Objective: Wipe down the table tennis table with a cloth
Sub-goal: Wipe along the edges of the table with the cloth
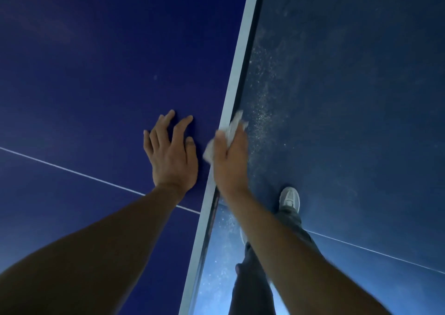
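While the left hand (172, 160) lies flat on the smooth, dark-blue desk (84, 73), fingers spread and holding nothing, the right hand (230, 163) grips a crumpled white cloth (234, 124) against the desk's pale edge band (235, 73). A thin white line (72, 171) crosses the top. Beside the desk, the speckled, dusty blue floor (349, 98) bears a grey laced shoe (289, 198).

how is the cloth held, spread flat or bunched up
Bunched up: the cloth is crumpled in the right hand, with wads sticking out either side.

Cloth (233, 127) mostly hidden under the blurred right hand (230, 163)
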